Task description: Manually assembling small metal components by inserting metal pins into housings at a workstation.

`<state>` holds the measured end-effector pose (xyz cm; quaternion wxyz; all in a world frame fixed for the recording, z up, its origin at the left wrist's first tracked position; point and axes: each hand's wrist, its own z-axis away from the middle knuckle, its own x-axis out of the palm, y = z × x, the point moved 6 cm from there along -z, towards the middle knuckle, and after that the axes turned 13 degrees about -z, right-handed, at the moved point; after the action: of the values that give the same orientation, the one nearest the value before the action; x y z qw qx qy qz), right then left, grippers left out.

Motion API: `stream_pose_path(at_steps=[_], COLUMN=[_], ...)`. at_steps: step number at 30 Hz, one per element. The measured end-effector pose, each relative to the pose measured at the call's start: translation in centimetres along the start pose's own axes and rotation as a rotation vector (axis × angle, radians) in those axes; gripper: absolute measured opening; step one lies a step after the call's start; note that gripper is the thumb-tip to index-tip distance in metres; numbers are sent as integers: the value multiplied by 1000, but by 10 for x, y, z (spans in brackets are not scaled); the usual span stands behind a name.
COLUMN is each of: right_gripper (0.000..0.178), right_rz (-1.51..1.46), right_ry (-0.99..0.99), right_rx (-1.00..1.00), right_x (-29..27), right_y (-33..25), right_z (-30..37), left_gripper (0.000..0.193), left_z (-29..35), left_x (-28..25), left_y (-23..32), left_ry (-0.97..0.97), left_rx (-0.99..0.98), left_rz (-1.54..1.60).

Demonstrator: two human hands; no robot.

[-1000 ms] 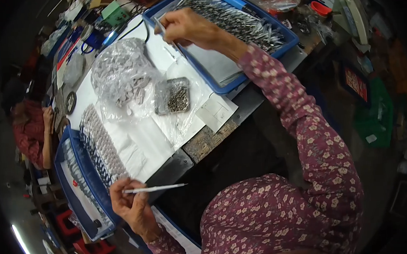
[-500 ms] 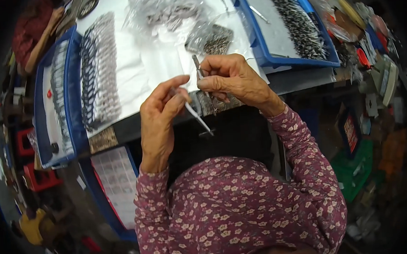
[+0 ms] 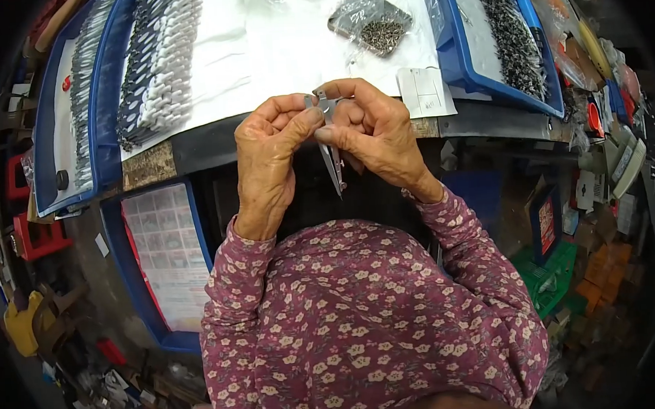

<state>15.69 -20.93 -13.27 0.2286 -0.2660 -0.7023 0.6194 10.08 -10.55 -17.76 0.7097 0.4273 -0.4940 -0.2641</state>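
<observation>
My left hand (image 3: pixel 266 156) pinches a slim grey metal piece between thumb and fingers, and only parts of it show. Close beside it, my right hand (image 3: pixel 379 131) grips a second slim metal piece (image 3: pixel 341 164) with small reddish spots on its lower part. The two pieces come together between my hands, their tapered ends pointing down toward my lap. Their upper ends stick out above my thumbs, and my fingers cover the middle. Whether the pieces are joined I cannot tell. Beyond my hands, a clear plastic bag (image 3: pixel 384 35) of small metal parts lies on the white-covered table (image 3: pixel 276 74).
Rows of white-and-dark parts (image 3: pixel 157 61) lie at the left, beside a blue tray (image 3: pixel 109 134). Another blue tray (image 3: pixel 492 96) with dark slender parts stands right, near a marked white card (image 3: pixel 421 92). Below the table's left side is a blue bin (image 3: pixel 194 337).
My hands, apart half a second ago with one piece each, have come together. The left piece now lies against the right one. The view has shifted, showing the white card.
</observation>
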Motion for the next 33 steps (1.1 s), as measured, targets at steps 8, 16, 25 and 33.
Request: stream_pose_path(at_steps=[8,16,25,33], right_gripper=[36,35,36,36], right_rz=[-1,-82,-123,-117], right_ry=[-17,15,40,45], right_rx=[61,126,124,128], right_x=[-3,-1,2,4], right_y=[8,11,11,14], right_z=[6,2,-4,-5], left_gripper=[16,16,14,13], left_z=[1,-3,-8,-8], left_x=[1,1,-3,-5], left_y=[-16,-15,-10,-9], left_ry=[24,41,44,6], left_rx=[-20,-26,-33,-41], left_rz=[18,8,-11,-10])
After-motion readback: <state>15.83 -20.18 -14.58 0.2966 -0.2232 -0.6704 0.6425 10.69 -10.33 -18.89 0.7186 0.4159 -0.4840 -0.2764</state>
